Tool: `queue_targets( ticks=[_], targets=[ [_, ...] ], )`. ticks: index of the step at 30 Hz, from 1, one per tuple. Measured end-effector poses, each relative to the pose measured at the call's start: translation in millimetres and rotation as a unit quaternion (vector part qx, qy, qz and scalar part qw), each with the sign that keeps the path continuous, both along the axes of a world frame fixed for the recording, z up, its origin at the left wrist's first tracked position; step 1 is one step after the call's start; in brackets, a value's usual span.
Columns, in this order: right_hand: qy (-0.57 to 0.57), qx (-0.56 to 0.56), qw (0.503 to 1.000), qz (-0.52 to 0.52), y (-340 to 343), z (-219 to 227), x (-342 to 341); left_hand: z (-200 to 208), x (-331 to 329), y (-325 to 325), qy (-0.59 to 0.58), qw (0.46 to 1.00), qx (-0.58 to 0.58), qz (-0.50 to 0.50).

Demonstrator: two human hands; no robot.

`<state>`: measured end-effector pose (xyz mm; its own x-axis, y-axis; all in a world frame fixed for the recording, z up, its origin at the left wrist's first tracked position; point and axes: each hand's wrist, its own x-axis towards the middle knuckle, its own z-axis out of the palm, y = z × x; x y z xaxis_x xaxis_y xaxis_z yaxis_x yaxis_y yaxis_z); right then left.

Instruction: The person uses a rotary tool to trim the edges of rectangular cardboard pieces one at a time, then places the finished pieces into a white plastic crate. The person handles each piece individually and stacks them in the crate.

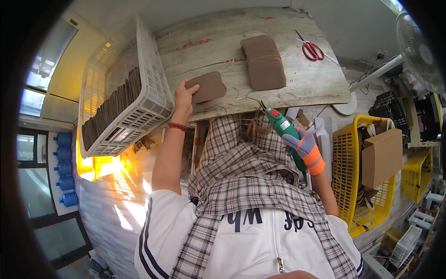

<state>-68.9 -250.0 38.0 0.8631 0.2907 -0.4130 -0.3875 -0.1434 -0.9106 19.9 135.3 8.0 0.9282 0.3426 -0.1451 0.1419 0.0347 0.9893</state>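
My left hand [184, 96] rests its fingers on a brown pad-shaped piece [208, 87] that lies near the front edge of a worn wooden table [297, 83]. My right hand [304, 148], in a grey and orange glove, grips a green hand-held power tool [284, 128] with a red button, its tip pointing up toward the table edge. Farther back on the table lies a stack of the same brown pieces [263, 63].
A white plastic crate [148, 88] with several brown pieces standing in it sits tilted on the table's left end. Red-handled scissors [311, 49] lie at the back right. A yellow basket [346, 153] holding a cardboard box [382, 157] stands to my right; a fan [416, 44] beyond.
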Motion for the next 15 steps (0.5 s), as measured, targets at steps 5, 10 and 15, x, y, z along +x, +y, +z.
queue_targets(
  ticks=[5, 10, 15],
  targets=[
    [0.018, 0.029, 0.998, -0.058, -16, -11, -7, -14, 20, -34, -0.128, 0.795, 0.588, 0.074],
    [0.009, 0.030, 0.997, -0.074, -20, -14, -12, 3, 48, -134, -0.242, 0.725, 0.639, -0.085],
    [0.014, 0.020, 0.997, -0.077, -27, -26, -18, -22, 54, -160, -0.203, 0.724, 0.648, -0.126]
  ],
)
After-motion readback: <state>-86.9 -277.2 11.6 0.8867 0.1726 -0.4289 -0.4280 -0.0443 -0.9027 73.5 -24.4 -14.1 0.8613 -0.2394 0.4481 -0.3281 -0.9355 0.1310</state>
